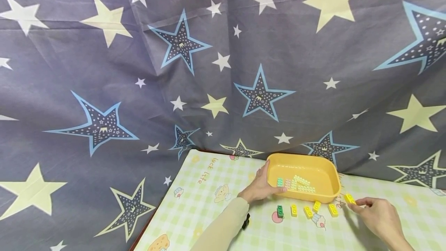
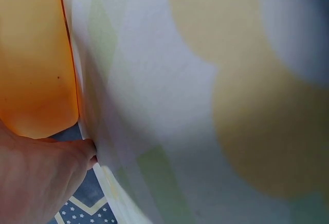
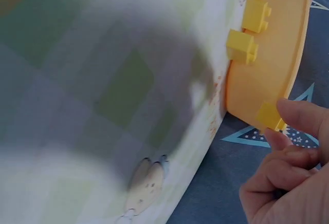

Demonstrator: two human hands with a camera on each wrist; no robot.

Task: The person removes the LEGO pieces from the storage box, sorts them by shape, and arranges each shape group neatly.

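Note:
My left hand (image 1: 259, 187) grips the left end of a yellow-orange plastic tray (image 1: 317, 165), its thumb over the front corner. The left wrist view shows that hand (image 2: 43, 175) by the tray's end wall (image 2: 43, 100). Inside the tray lie small studded bricks (image 1: 306, 189) in pale yellow, pink and green. Between thumb and fingertips, my right hand (image 1: 379, 216) pinches a yellow toy brick (image 1: 349, 198), just off the tray's front right corner. In the right wrist view the pinched brick (image 3: 268, 115) overlaps the tray's end.
Along the tray's front side, a dark green brick (image 1: 280, 211) and several yellow bricks (image 1: 333, 210) stand in a loose row. They rest on a green checked tablecloth (image 1: 205, 200) with cartoon prints. Behind the table hangs a grey star-patterned curtain (image 1: 195, 100).

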